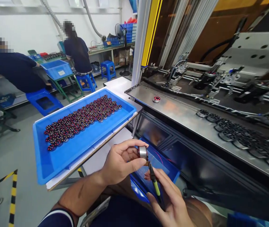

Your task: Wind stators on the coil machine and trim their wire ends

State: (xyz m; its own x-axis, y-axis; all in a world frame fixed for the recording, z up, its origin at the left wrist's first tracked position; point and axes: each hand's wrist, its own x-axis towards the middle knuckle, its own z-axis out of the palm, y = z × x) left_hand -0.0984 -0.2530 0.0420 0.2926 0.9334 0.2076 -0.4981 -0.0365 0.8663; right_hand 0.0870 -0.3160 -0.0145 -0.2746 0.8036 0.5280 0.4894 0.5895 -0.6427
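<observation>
Above a blue bin (174, 172), the left hand (119, 164) pinches a silver-rimmed part (143, 152) between thumb and fingers, which cover one side. The right hand (171, 197) grips a green-handled tool (156, 187); whether its dark tip touches the part is hard to tell. Rightward, black rings (229, 134) on a metal ledge (179, 112) run out of frame.

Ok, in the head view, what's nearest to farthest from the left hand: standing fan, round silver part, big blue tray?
1. Round silver part, held in the left hand.
2. Big blue tray, to the hand's left.
3. Standing fan, far back in the room.
</observation>
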